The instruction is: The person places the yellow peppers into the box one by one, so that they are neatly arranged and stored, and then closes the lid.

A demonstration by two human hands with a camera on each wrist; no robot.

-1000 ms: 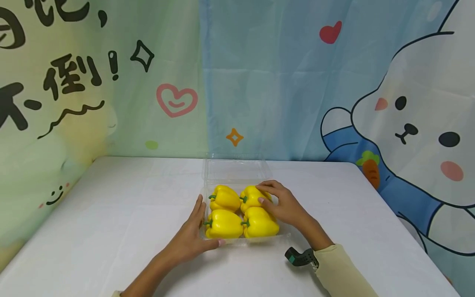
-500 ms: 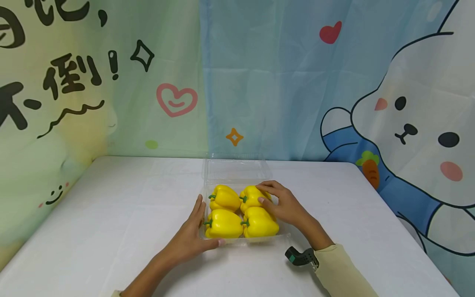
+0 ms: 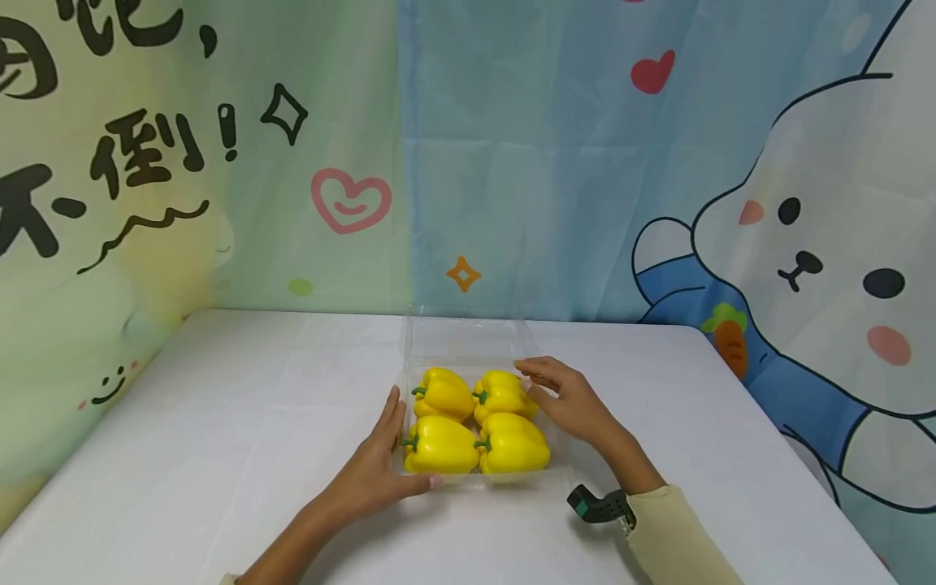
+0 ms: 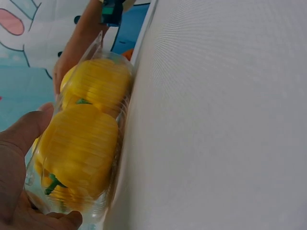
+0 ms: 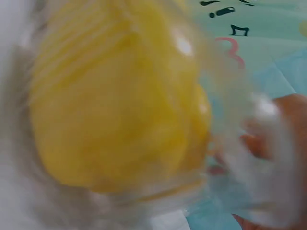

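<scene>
A clear plastic clamshell box (image 3: 497, 480) holds several yellow bell peppers with green stems, in two rows. At its near left corner my left hand (image 3: 374, 463) grips the box, thumb along the front wall and fingers against the left side. The left wrist view shows that thumb (image 4: 36, 122) at the box edge, beside a front pepper (image 4: 79, 148). My right hand (image 3: 574, 406) is at the right side, fingers bent loosely next to the back right pepper (image 3: 504, 394), seemingly holding nothing. The right wrist view is blurred, with a pepper (image 5: 115, 105) filling much of it.
The box's transparent lid (image 3: 468, 337) stands open toward the back. Under everything is a white table (image 3: 256, 422), whose far edge meets a printed cloth backdrop (image 3: 512, 162). A black strapped device (image 3: 600, 505) sits at the right wrist.
My right hand has come off the back right pepper and shifted slightly right. The left hand keeps its place on the box. The head view has tilted slightly upward.
</scene>
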